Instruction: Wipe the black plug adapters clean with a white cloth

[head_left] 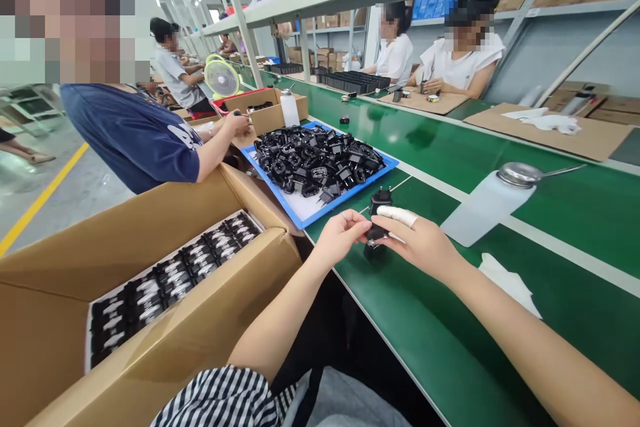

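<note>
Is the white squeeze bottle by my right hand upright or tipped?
Tipped. The white bottle lies on its side on the green belt, its metal cap and nozzle pointing right.

Blue tray [306, 215] sits heaped with black plugs [320, 161], and just left of it there's a big cardboard box [150, 347] with neat rows of them. White squeeze bottle [487, 203] lies tipped on the green belt [450, 340], white cloth [507, 280] near it. Small fan [221, 77] further back, co-workers along both sides.

— Where is the blue plastic tray of black plug adapters [300, 210]?
— On the green conveyor belt [450, 340], behind both hands.

— And the open brown cardboard box [150, 240]?
— Left of the belt; the white squeeze bottle [483, 207] lies right.
</note>
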`<act>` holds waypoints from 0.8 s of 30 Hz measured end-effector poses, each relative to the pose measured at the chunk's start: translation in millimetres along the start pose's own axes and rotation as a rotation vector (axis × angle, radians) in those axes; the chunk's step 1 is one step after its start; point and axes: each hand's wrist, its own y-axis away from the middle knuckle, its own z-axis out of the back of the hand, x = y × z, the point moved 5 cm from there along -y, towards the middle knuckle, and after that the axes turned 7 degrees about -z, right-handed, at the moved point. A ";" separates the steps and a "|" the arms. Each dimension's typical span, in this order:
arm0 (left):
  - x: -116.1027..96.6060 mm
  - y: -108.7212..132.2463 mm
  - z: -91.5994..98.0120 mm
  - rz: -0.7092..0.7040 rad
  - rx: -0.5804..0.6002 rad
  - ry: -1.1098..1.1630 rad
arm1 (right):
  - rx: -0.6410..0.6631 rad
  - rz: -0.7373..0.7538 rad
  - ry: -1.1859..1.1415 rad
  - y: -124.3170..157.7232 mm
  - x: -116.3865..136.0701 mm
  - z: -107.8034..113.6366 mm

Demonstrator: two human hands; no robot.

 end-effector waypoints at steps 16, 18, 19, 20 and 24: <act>-0.2 27.0 -31.9 -0.038 0.004 0.299 | 0.147 -0.230 -0.288 7.6 2.5 -14.2; 1.4 25.5 -31.3 0.042 0.053 0.365 | 0.131 -0.101 -0.215 9.5 -3.0 -14.3; 0.8 24.9 -30.7 0.069 0.083 0.373 | 0.097 -0.040 -0.160 10.2 -5.7 -12.4; -0.8 24.3 -29.4 0.088 0.112 0.362 | 0.077 0.024 -0.108 10.6 -7.4 -10.9; -13.7 22.7 -12.4 -0.002 0.101 -0.024 | 0.069 -0.024 -0.071 7.1 -22.7 -11.1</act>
